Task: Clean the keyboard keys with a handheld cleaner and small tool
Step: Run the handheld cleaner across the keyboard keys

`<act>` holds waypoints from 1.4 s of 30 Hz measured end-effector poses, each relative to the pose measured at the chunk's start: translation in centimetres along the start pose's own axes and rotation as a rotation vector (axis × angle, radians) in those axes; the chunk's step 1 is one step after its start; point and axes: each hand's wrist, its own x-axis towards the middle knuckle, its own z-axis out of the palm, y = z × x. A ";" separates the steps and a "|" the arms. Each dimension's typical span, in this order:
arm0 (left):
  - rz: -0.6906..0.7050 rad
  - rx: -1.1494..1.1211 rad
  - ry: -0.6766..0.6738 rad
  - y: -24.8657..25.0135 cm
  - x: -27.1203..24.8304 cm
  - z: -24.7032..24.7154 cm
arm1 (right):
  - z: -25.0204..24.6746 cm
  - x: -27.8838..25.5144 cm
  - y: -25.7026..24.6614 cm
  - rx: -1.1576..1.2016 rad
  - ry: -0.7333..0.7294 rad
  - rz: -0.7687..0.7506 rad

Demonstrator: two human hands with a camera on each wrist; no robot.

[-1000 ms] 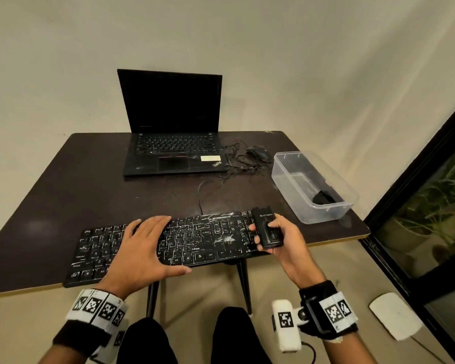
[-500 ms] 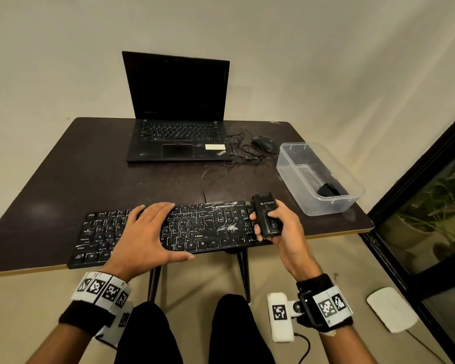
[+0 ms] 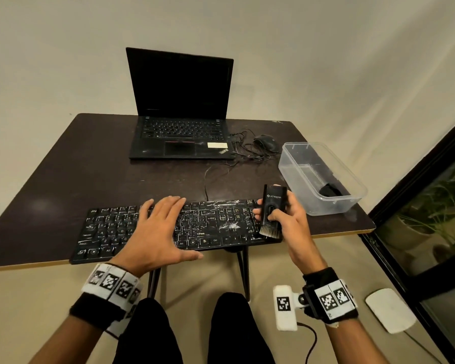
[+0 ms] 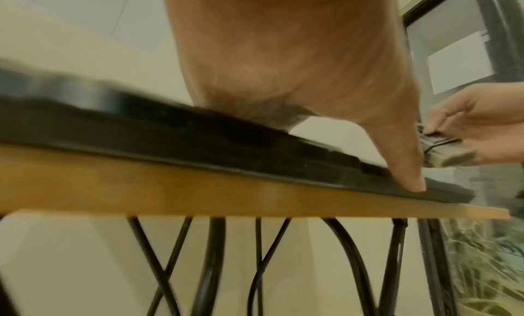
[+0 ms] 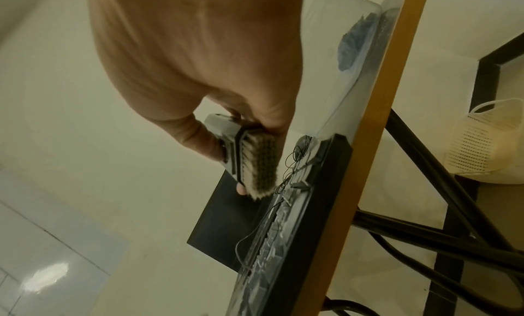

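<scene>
A black keyboard (image 3: 208,227) with white smears on its keys lies along the near edge of the dark table (image 3: 90,174). My left hand (image 3: 158,227) lies flat on its middle keys, fingers straight, thumb over the front edge. My right hand (image 3: 281,214) grips a black handheld cleaner (image 3: 273,206) above the keyboard's right end. Its pale brush bristles (image 3: 269,231) stick out at the lower end. In the right wrist view the brush (image 5: 260,161) hangs just off the keyboard (image 5: 306,208). In the left wrist view my thumb (image 4: 408,177) touches the keyboard's front edge.
An open black laptop (image 3: 180,122) stands at the back of the table, with a black mouse (image 3: 265,143) and tangled cable beside it. A clear plastic tub (image 3: 323,177) holding a dark object sits at the right. A white pad (image 3: 389,310) lies on the floor.
The brush bristles now stick out of the cleaner's lower end; earlier they did not show. My right hand has lifted the cleaner slightly. The left hand stays on the keys.
</scene>
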 end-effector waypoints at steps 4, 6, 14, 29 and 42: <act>0.064 -0.008 0.004 3.7 2.0 0.8 | 1.2 0.3 0.1 -0.130 -0.060 -0.064; 0.056 0.002 -0.033 4.5 2.8 1.5 | 1.5 0.6 0.5 -0.230 -0.071 -0.114; 0.016 0.040 -0.051 2.1 2.4 1.7 | -1.3 1.7 0.3 -0.376 -0.056 -0.076; 0.013 -0.011 -0.002 1.8 2.0 1.8 | -1.6 2.5 -2.4 -0.504 -0.128 -0.150; -0.005 -0.021 -0.006 1.8 2.0 1.8 | -1.9 5.4 -2.3 -0.678 -0.137 -0.067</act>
